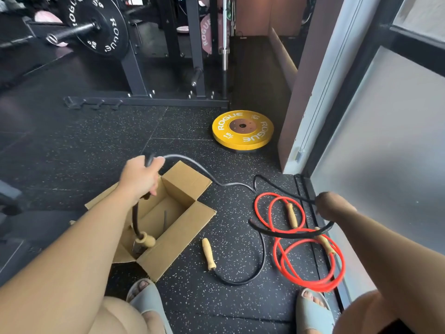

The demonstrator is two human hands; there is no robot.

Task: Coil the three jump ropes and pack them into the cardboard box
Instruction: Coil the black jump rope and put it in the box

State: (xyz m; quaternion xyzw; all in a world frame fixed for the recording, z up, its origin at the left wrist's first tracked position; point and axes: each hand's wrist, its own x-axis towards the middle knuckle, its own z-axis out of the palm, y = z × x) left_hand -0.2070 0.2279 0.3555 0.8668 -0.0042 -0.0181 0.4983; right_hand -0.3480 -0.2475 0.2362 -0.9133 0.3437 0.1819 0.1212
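"Black rope (133, 216) fisted in my left hand (138, 175) above the box (168, 249), right hand (334, 206) curled round it too."

"It's crossing the red rope (313, 284) though, yank and it'll probably snag."

Open cardboard box (185, 179) at lower centre-left, ropes not yet packed.

The box sits flaps-out on the floor (96, 153). The black rope (192, 162) is gripped in the left hand (139, 175) above it, one wooden handle (145, 239) dangling over the box's near corner. Its cord arcs right along the floor to the blurred right hand (332, 206), which is closed round it. A second handle (208, 254) lies lower centre on a black cord. The red rope (310, 283) sprawls in loose loops at lower right, its wooden grips (291, 214) lying among them.
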